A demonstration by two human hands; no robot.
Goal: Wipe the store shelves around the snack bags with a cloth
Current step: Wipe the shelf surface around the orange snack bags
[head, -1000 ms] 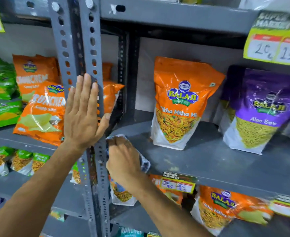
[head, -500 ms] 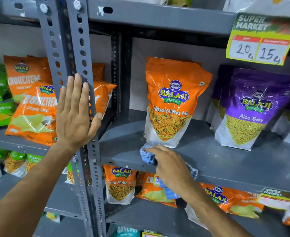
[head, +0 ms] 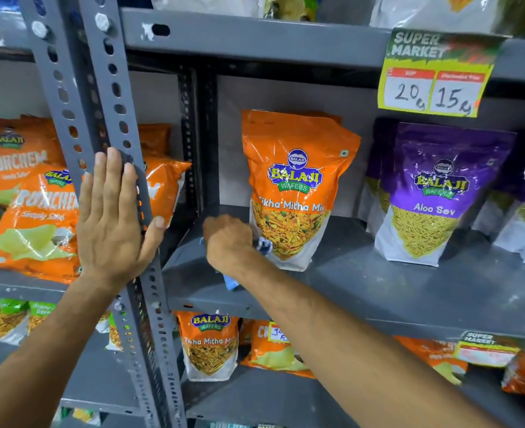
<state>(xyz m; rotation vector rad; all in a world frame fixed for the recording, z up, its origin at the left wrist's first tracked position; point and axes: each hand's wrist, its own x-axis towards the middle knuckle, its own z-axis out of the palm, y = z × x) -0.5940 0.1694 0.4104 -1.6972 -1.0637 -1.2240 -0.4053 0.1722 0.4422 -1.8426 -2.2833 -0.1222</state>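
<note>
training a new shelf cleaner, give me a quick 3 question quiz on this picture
1. True or false: the right hand presses a blue checked cloth on the grey metal shelf.
2. The left hand rests on: A) a price tag B) the perforated grey upright post C) a bag
3. Which bag stands right beside the cloth?

Key: 1 true; 2 B; 3 the orange Tikha Mitha Mix bag, not the purple Aloo Sev bag.
</note>
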